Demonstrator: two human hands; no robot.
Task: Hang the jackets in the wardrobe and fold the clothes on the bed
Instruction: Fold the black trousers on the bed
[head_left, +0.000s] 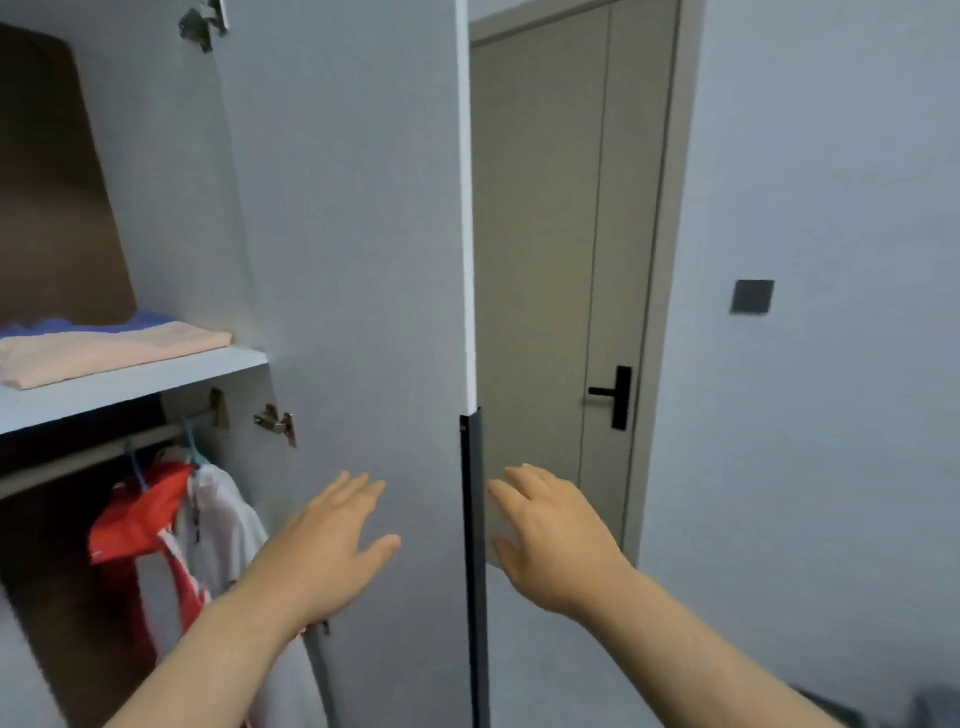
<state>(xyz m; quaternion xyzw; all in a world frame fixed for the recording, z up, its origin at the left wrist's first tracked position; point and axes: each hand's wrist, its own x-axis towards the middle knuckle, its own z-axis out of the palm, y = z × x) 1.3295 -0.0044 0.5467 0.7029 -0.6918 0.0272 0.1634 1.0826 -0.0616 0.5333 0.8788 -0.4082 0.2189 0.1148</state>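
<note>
We stand at the open wardrobe door (363, 260), and everything here is placed from it. Our left hand (332, 545) is spread against its inner face, fingers straight and holding nothing; whether the palm actually presses the panel we cannot tell. Our right hand (550, 540) is on the far side of the door's free edge, just beside the black handle strip (472, 545), fingers also loose and extended, gripping nothing.

To the hinge side of the door, inside the wardrobe, a red jacket (140, 525) and a white jacket (223, 525) hang side by side on the rail (78, 457), touching each other. Above them, on the shelf (130, 384), lies a folded pink garment (114, 348) with a blue one (78, 325) behind it. Beyond the door's free edge stands a closed room door (540, 208).

We judge the hanging part done for these two jackets, and the step in hand to be dealing with the door itself, most likely swinging it shut. That calls for the right hand to catch the strip or the edge while the left draws clear of the closing gap near the white jacket's sleeve. The bed is out of view, so we cannot say how the folding stands.
</note>
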